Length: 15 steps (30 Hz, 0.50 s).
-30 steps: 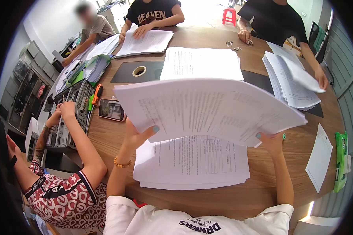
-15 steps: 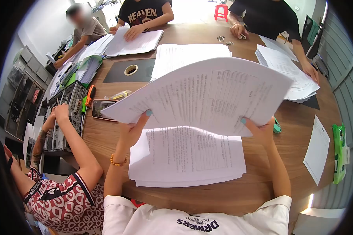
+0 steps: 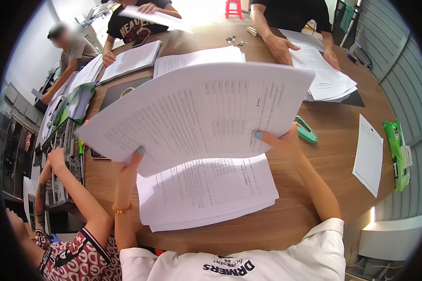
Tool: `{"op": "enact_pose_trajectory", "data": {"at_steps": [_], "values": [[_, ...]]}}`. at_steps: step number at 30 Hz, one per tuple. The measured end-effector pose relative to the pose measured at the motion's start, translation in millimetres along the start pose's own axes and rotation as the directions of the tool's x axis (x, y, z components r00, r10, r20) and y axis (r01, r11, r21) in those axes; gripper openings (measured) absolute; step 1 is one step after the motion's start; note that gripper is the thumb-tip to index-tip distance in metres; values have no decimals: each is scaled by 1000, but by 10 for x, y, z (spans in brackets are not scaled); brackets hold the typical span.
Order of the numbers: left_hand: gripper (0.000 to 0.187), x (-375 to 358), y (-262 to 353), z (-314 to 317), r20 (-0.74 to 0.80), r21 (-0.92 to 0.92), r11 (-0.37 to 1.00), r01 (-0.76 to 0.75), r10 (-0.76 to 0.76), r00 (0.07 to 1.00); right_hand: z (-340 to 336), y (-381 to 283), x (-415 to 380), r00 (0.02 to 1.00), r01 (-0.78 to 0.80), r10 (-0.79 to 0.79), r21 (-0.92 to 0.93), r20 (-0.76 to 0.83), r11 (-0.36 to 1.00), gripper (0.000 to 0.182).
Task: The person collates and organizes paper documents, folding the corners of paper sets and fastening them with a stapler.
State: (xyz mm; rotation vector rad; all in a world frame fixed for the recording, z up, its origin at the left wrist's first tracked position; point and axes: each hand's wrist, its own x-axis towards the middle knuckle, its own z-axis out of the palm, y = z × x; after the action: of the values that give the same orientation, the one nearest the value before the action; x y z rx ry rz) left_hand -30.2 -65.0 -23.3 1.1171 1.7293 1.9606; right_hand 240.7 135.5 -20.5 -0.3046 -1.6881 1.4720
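Note:
A thick sheaf of printed paper [image 3: 197,117] is held up above the table, bowed upward along its far edge. My left hand [image 3: 129,166] grips its near left corner, thumb on top. On the right, my right hand [image 3: 279,140] pinches the near right part, its thumb also on the printed face. The fingers beneath the sheaf are hidden. Under it, closest to me, a second stack of printed sheets [image 3: 206,201] lies on the table, partly covered. A teal stapler [image 3: 306,130] rests just beyond my right hand.
Further printed stacks [image 3: 201,57] lie beyond the sheaf. A single sheet [image 3: 368,157] and a green packet [image 3: 397,157] are on the right. At left, a person's hands touch an opened electronic chassis [image 3: 63,180]. Across the table, other people handle paper stacks [image 3: 321,72].
The sheaf in my hands has tilted, its left side lower. The view has shifted, showing the teal stapler fully. Across the table, one person has lifted sheets and another has reached onto a stack.

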Motion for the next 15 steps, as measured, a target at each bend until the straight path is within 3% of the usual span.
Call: {"op": "enact_pose_trajectory", "data": {"at_steps": [3, 9, 12, 15], "values": [[24, -7, -43, -52, 69, -101, 995, 0, 7, 998, -59, 164, -62, 996, -81, 85, -152, 21, 985, 18], [23, -4, -11, -87, 71, -32, 999, 6, -4, 998, 3, 104, -50, 999, -52, 52, -84, -3, 995, 16], [26, -20, 43, 7, 62, -74, 996, 51, -46, 997, -24, 240, -66, 991, -126, 130, -163, 16, 979, 14], [31, -27, 110, -32, 48, -61, 995, 78, -75, 996, 14, 156, -54, 995, -80, 87, -141, 47, 987, 15]]}}
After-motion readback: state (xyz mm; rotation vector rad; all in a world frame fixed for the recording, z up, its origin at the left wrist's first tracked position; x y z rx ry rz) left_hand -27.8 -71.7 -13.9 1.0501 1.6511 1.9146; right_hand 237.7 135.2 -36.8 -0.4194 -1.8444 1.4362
